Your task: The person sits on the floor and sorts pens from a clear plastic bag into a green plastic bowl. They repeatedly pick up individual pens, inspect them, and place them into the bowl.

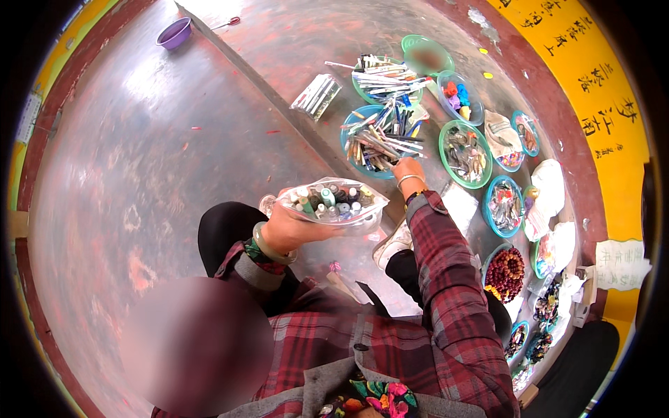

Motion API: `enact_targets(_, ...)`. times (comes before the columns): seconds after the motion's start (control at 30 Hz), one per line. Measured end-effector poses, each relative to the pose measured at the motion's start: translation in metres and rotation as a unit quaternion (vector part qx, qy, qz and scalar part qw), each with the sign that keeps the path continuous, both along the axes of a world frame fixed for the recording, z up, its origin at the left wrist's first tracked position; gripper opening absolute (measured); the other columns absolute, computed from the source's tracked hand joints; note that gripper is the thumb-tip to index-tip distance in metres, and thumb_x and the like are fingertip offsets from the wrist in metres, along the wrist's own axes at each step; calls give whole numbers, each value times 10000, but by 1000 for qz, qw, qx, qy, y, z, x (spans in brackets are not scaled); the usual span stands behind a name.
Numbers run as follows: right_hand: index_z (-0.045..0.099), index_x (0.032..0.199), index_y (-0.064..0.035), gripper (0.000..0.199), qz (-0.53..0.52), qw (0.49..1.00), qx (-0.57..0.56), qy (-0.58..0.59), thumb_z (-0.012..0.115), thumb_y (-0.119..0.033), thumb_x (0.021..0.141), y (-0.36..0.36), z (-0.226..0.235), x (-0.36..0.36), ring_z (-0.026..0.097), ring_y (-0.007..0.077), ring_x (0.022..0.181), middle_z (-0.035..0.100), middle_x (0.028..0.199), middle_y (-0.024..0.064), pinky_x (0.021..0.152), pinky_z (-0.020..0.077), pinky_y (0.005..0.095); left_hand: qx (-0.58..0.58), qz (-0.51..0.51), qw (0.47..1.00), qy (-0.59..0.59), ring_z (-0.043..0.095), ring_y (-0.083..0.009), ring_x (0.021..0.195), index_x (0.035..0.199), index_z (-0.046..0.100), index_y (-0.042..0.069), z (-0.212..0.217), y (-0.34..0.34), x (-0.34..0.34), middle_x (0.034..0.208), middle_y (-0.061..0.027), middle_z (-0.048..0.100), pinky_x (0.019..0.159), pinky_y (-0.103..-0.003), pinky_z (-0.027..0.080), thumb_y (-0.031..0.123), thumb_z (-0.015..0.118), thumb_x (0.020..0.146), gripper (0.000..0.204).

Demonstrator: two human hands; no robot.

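My left hand (284,228) is wrapped around a clear plastic bag (367,221), held open side up above my lap. Several small bottles or tubes with white, black and green caps (327,197) fill it. Further forward and to the right, my right hand (408,169) reaches down to the near edge of a blue basket (346,143) heaped with pens (380,143). Its fingers are curled closed at the pens' ends; which pens they grip is partly hidden.
Behind stands another basket of pens (387,75), beside a clear pack of pens (317,96). Along the right are a green basket (444,150) of small items, a blue basket (490,209) and a bowl of dark red beads (504,273). A purple basin (174,33) sits far left.
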State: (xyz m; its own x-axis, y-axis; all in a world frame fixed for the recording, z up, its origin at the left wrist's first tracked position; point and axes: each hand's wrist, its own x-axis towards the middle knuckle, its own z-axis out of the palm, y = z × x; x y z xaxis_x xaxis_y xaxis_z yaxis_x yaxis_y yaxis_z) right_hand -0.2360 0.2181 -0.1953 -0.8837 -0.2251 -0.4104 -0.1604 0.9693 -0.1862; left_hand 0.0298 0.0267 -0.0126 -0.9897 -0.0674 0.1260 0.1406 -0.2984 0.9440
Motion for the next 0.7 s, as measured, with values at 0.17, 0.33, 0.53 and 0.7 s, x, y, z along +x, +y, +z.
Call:
enact_targets(0.17, 676, 936, -41, 301, -29, 999, -18, 22, 588, -293, 798, 3, 8, 5, 608, 332, 946, 635, 1001, 181, 792, 489, 415, 113, -21, 993, -20, 577, -145, 984, 1171, 517, -60, 10, 3, -1, 1094, -95, 613, 855, -298, 471, -48, 747, 647, 573)
enact_targets(0.33, 677, 944, -45, 311, 11, 1000, -11, 4, 597, -300, 784, -1, 22, 6, 614, 332, 936, 636, 998, 184, 789, 490, 406, 105, 59, 993, -8, 581, -118, 909, 1143, 540, -23, 14, 8, -3, 1032, -54, 627, 768, -250, 478, -31, 722, 690, 489)
enact_targets(0.53, 660, 991, -46, 283, -15, 1000, 15, 19, 550, -224, 802, -10, 9, 5, 604, 336, 971, 630, 1025, 186, 802, 486, 419, 120, 83, 989, -1, 579, -191, 999, 1167, 505, -16, 12, 11, -12, 1079, -90, 606, 877, -318, 450, -96, 621, 695, 492)
enact_targets(0.7, 664, 967, -77, 266, -17, 999, -14, 47, 556, -231, 780, -11, 17, 16, 611, 340, 918, 644, 964, 164, 767, 489, 421, 142, 90, 986, 3, 581, -190, 992, 1168, 508, -9, 4, 11, -15, 1079, -86, 607, 879, -318, 446, -105, 613, 705, 484)
